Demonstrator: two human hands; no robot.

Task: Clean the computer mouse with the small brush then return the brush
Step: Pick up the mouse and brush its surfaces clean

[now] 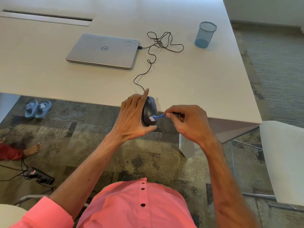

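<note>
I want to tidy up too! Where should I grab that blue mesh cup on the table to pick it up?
Grip the blue wire-mesh pen cup around its round side wall, about halfway up, coming in level from the side nearest you. It stands upright with its open mouth on top and nothing close beside it on the white table, so your hand can probably wrap around it easily.

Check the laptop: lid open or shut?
Shut. The laptop lies flat on the table, lid down with the logo facing up; the mouse cable runs to its side.

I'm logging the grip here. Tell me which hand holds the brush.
The right hand pinches the small blue brush, bristles on the mouse. The left hand only cradles the mouse.
</note>
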